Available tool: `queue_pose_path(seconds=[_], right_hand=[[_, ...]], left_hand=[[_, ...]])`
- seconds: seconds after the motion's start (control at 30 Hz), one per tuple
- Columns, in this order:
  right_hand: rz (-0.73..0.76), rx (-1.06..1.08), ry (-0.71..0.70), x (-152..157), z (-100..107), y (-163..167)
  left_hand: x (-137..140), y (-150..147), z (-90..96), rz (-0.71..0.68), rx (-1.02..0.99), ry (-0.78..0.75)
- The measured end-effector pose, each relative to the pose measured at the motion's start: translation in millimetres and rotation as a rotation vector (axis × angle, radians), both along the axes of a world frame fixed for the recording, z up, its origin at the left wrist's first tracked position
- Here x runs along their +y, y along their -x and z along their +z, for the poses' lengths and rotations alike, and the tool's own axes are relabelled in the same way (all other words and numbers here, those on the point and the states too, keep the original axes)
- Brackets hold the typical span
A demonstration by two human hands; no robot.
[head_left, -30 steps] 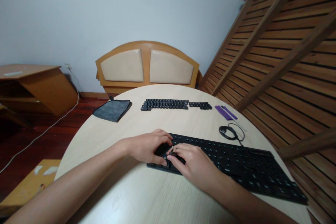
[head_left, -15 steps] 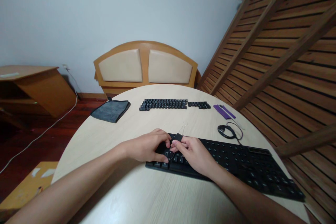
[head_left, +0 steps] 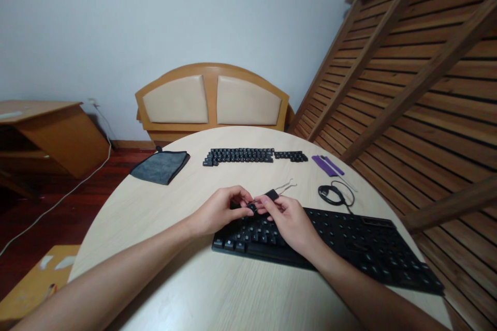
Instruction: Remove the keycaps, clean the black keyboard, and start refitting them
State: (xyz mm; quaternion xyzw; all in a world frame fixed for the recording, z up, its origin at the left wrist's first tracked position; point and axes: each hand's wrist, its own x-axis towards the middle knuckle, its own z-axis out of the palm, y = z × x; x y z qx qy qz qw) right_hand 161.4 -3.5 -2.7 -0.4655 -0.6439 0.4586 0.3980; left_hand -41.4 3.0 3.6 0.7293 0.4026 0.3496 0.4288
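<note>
Just above the left part of a black keyboard (head_left: 341,248), my two hands meet. My right hand (head_left: 289,217) is closed on a keycap puller (head_left: 272,195) with a black handle; thin wire prongs stick out at its far end, and its near end points at my left fingers. Between the thumb and fingers of my left hand (head_left: 223,209) is a small black keycap (head_left: 252,208), touching the puller's near end. Many positions on the keyboard are bare of caps, while several keycaps (head_left: 229,244) sit along its lower left edge.
Rows of removed keycaps (head_left: 240,155) lie at the table's far side. A grey cloth (head_left: 161,166) rests at the left, a purple item (head_left: 326,165) at the right. Beside the keyboard is its coiled cable (head_left: 332,195). The round table (head_left: 186,289) has a curved edge.
Both hands have risen off the keyboard with the puller and a keycap. My left fingers have closed on the keycap at the puller's end, and the puller has tilted to the right.
</note>
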Motion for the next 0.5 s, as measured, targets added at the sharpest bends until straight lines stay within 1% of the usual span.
queue_pose_path(seconds=[0.1,0.27,0.37,0.5], right_hand=[[0.015,0.109,0.103,3.6,0.3,-0.3],[0.025,0.203,0.221,6.1,-1.5,-1.1],[0.026,0.220,0.270,5.8,-2.3,-1.3],[0.018,0.209,0.294,6.1,-1.3,-1.5]], left_hand=[[-0.6,0.3,0.7,0.001,-0.053,-0.031],[-2.7,-0.1,-1.4,0.025,-0.023,-0.095],[-2.9,-0.3,-4.6,0.027,0.006,-0.134],[-1.6,0.1,-6.4,0.032,0.048,-0.210]])
